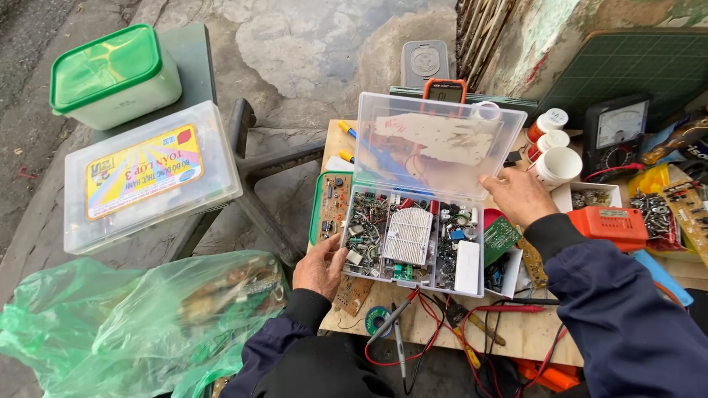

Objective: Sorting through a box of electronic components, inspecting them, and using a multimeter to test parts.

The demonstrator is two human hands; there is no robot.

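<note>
On small wooden table (516,335): clear parts box (413,247) sits open, lid (435,147) upright. Left hand (318,267) grips box's left front edge, fingers curled. Right hand (520,195) steadies lid's right edge, fingers loosely bent. Step judged: rummaging; next calls for picking among components. Surround: cracked concrete floor, green bag (133,324), multimeter (616,133).

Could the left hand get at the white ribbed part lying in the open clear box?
Probably yes: the left hand rests at the box's left front corner, the lid stands open, and the white ribbed part lies uncovered on top.
</note>
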